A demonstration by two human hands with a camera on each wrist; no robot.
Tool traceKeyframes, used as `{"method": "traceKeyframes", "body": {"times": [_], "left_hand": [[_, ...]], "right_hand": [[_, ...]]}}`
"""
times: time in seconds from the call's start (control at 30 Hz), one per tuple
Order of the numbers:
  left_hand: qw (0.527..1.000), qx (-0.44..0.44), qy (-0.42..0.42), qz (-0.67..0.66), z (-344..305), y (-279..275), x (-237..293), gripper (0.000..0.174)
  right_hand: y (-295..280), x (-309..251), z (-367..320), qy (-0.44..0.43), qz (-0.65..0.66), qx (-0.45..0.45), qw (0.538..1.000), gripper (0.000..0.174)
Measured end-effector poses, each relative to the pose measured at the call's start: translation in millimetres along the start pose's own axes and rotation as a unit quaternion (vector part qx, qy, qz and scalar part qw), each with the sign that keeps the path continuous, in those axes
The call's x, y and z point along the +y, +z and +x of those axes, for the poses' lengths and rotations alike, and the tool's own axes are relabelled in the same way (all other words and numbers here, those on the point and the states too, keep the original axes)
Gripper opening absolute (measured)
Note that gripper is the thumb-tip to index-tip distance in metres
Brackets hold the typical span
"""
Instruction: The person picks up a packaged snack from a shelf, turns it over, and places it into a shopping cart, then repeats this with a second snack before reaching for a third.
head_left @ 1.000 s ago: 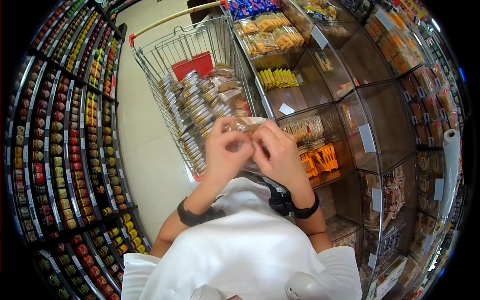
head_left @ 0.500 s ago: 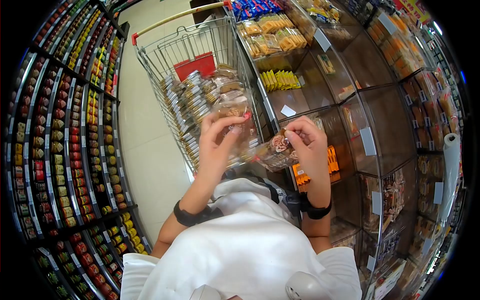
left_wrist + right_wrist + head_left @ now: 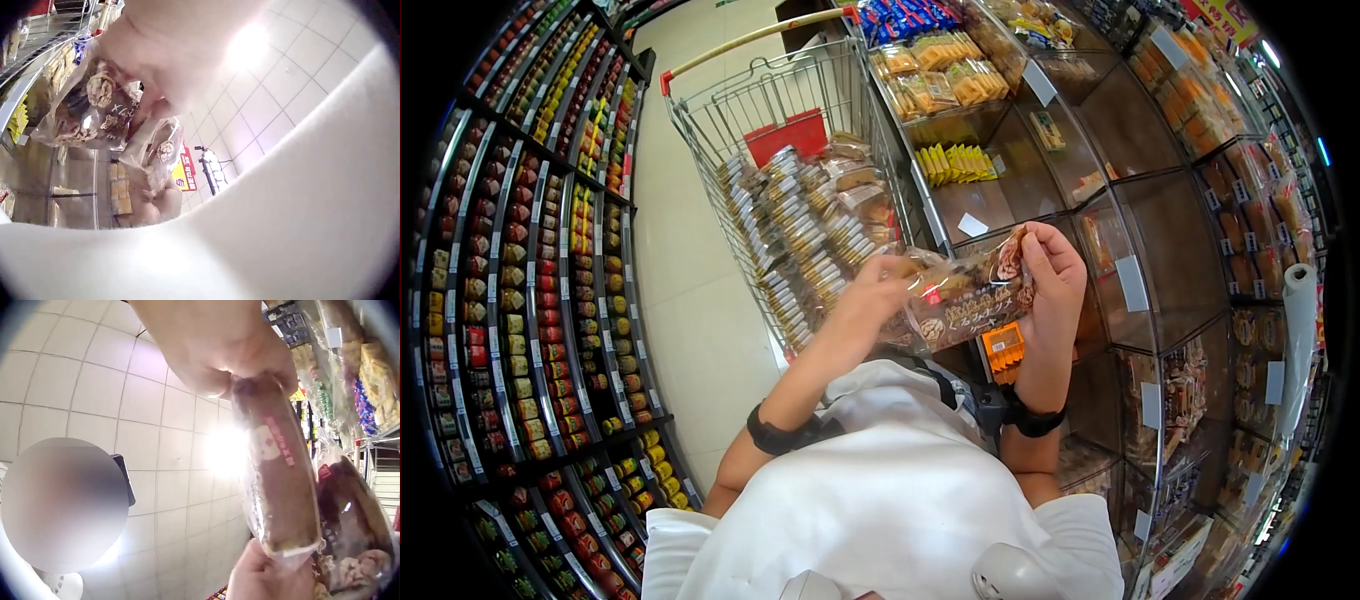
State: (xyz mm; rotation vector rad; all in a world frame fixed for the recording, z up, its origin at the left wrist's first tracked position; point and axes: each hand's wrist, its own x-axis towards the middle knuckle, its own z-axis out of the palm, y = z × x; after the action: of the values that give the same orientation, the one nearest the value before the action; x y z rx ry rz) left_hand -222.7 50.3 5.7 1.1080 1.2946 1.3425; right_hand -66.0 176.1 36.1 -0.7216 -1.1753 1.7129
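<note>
In the head view my right hand (image 3: 1055, 275) pinches the upper right corner of a brown, clear-edged packaged walnut cake (image 3: 975, 300), printed side up. My left hand (image 3: 865, 310) is at its left end, fingers partly hidden by film. The right wrist view has this long pack (image 3: 281, 475) hanging from my right hand (image 3: 231, 350), with my left hand (image 3: 272, 575) at its lower end. Beside it is a second packaged walnut cake (image 3: 356, 531). In the left wrist view a walnut-printed pack (image 3: 94, 112) hangs from my left hand (image 3: 169, 50).
A shopping cart (image 3: 700, 170) ahead holds many wrapped packs (image 3: 800, 215). To the right stand clear-walled shelf bins (image 3: 1040, 180) with yellow packs (image 3: 955, 163) and orange packs (image 3: 1003, 350). Shelves of jars (image 3: 550, 260) line the left, across a tiled floor (image 3: 675, 270).
My hands, first close together, have moved apart. The right hand has shifted right and up, drawing its pack out flat with the print showing. The left hand has moved slightly right, towards that pack.
</note>
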Motion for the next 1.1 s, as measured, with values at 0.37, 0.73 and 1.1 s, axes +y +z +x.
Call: {"method": "traceKeyframes", "body": {"times": [0.37, 0.73, 1.1], "left_hand": [[0.997, 0.051, 0.046, 0.023, -2, 1, -3, 0.032], [0.997, 0.058, 0.024, 0.039, -1, 1, -1, 0.029], [0.996, 0.081, 0.032, 0.006, -1, 5, 1, 0.036]], "right_hand": [[7, 7, 1, -0.007, 0.029, 0.030, 0.999, 0.008], [1, 8, 0, -0.042, -0.017, 0.030, 0.999, 0.003], [4, 9, -2, -0.046, -0.029, 0.012, 0.998, 0.006]]}}
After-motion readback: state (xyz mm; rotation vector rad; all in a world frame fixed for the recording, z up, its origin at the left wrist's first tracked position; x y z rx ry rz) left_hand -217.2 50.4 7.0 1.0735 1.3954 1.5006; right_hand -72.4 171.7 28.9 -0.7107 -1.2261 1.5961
